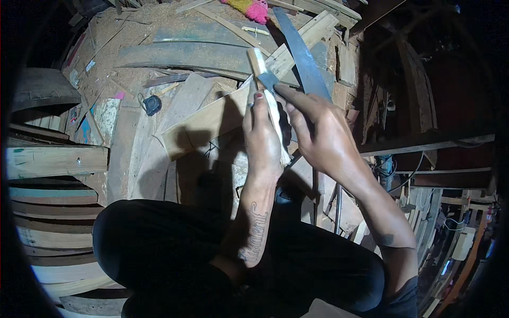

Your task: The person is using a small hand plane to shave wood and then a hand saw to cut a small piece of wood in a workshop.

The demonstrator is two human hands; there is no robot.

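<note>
Wood strip btwn both hands, blade on it; tape measure left on planks.

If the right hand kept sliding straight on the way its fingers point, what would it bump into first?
Most likely the pale wooden stick held upright in the left hand; the right hand points up-left along the grey blade towards it, though depth is unclear.

The stick is pale, smooth bare wood. The blade is dull grey metal, matt. The boards are rough unfinished wood, dusted with sawdust. The trousers are matt black cloth.
</note>
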